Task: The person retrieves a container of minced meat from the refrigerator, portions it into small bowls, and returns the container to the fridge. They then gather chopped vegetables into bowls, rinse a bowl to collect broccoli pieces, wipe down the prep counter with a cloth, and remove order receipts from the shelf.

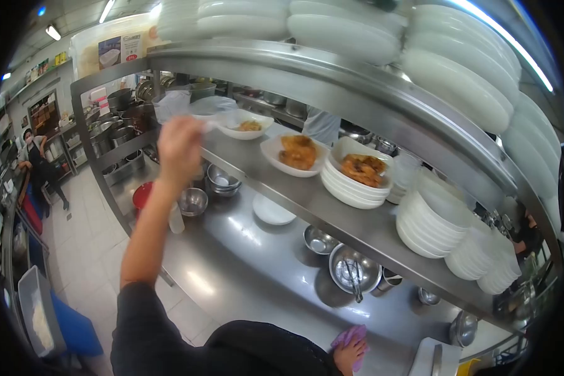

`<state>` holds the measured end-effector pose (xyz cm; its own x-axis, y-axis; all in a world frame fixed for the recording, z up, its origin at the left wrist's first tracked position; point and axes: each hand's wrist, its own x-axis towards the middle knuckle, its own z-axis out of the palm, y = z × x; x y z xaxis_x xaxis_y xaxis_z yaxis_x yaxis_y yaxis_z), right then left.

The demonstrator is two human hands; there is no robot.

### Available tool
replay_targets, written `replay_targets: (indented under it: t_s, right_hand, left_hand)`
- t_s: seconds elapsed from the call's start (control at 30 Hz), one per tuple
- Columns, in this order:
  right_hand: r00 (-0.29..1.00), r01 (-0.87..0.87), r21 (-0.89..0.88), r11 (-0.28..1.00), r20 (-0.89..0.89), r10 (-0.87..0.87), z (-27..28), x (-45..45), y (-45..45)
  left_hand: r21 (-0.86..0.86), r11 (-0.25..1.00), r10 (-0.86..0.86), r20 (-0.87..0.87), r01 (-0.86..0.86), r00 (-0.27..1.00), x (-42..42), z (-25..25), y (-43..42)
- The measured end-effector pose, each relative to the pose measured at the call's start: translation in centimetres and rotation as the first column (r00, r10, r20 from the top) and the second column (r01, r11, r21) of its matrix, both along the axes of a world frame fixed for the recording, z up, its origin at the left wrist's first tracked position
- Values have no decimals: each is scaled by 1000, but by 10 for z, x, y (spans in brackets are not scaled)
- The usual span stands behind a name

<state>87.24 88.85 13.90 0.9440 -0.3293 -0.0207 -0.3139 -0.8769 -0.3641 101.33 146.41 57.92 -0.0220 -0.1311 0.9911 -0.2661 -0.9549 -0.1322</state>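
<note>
My left hand (182, 147) is raised near the left end of the steel shelf, blurred, its fingers closed on a clear plastic sheet (216, 116). The sheet hangs beside a white bowl of food (249, 126). Farther right on the shelf stand a square white bowl with fried food (296, 155) and a stack of white bowls (355, 188) with food in the top one. Down on the steel counter, my right hand (349, 357) rests with its fingers around a purple cloth (355, 340).
Steel bowls (355, 268), one with a whisk, and a white plate (274, 208) sit on the counter under the shelf. More bowl stacks (432, 216) line the shelf's right. A person (37, 160) stands far left, near a blue bin (75, 323).
</note>
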Motion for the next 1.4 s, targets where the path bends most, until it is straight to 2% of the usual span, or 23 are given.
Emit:
replay_targets:
  t_s: [0.03, 0.1, 0.13, 0.23, 0.27, 0.33, 0.37, 0.47, 0.53, 0.7, 0.77, 0.83, 0.9, 0.93, 0.97, 1.03, 1.07, 1.13, 1.17, 1.23, 1.3, 1.37, 1.4]
  right_hand:
    - [999, 43, -9, 999, -17, -43, -1, 3, 12]
    - [998, 60, -15, 998, -25, -60, -8, 13, 44]
    - [996, 72, -24, 997, -41, -73, -10, 16, 63]
    - [996, -12, -40, 999, -83, 9, -1, 30, 137]
    - [995, -14, -52, 999, -95, 9, 0, 35, 160]
    - [992, -91, -50, 995, -91, 86, -2, 47, 204]
    - [991, -93, -58, 994, -99, 87, -2, 50, 223]
    - [988, -152, -73, 986, -28, 150, -19, 64, 260]
    - [990, -139, -85, 987, -40, 136, -11, 69, 276]
    - [984, -177, -52, 983, -7, 177, -11, 65, 273]
    - [980, -189, -100, 977, 45, 194, -22, 67, 271]
    - [972, -204, -149, 968, 87, 219, -23, 63, 267]
    - [970, -230, -117, 966, 55, 238, -11, 65, 270]
    - [971, -227, -109, 968, 54, 234, -6, 63, 271]
    - [976, -211, -102, 972, 38, 216, -5, 61, 270]
    - [971, -221, -109, 969, 64, 229, -10, 64, 268]
    - [972, -219, -109, 970, 67, 227, -10, 63, 268]
    - [972, -214, -123, 969, 72, 224, -12, 63, 266]
    - [968, -223, -148, 963, 83, 237, -12, 62, 267]
    - [979, -193, -109, 975, 39, 198, -8, 63, 266]
    - [976, -213, -98, 972, 24, 216, -6, 65, 262]
    - [983, -185, -61, 981, -23, 184, 3, 68, 265]
    - [987, -160, -51, 986, -21, 159, 5, 70, 268]
  left_hand:
    - [-134, 990, -54, -88, 42, 995, 5, 7, 37]
    - [-355, 931, -112, -59, 83, 992, 24, 17, 121]
    - [-476, 877, -164, -181, 60, 970, 31, 22, 162]
    - [-351, 936, -167, -412, 13, 896, 59, 43, 261]
    - [-362, 932, -171, -420, 8, 891, 68, 50, 279]
    - [-537, 842, -360, -630, -51, 688, 83, 64, 302]
    - [-544, 837, -365, -632, -57, 684, 94, 65, 312]
    - [-454, 891, -294, -556, 12, 777, 121, 67, 329]
    - [-310, 950, -225, -764, -38, 604, 127, 71, 337]
    - [-196, 970, -99, -856, -141, 507, 145, 63, 339]
    - [-431, 902, -380, -785, 8, 489, 156, 61, 342]
    - [-462, 886, -432, -810, 20, 397, 160, 60, 346]
    - [-5, 983, 87, -867, -185, 490, 159, 55, 345]
    - [17, 985, 102, -857, -171, 505, 155, 53, 343]
    - [-222, 975, -171, -813, -25, 556, 152, 57, 337]
    - [-446, 894, -366, -665, 46, 651, 147, 65, 326]
    - [-436, 898, -369, -675, 59, 638, 144, 64, 322]
    - [-259, 965, -156, -694, -42, 703, 140, 61, 316]
    - [-243, 970, -159, -705, -25, 692, 144, 59, 322]
    - [-33, 995, 27, -828, -97, 561, 155, 50, 332]
    - [-278, 960, -206, -772, -28, 602, 167, 54, 328]
    - [-379, 917, -214, -735, -128, 644, 166, 64, 320]
    - [-405, 911, -255, -704, -79, 663, 164, 68, 325]
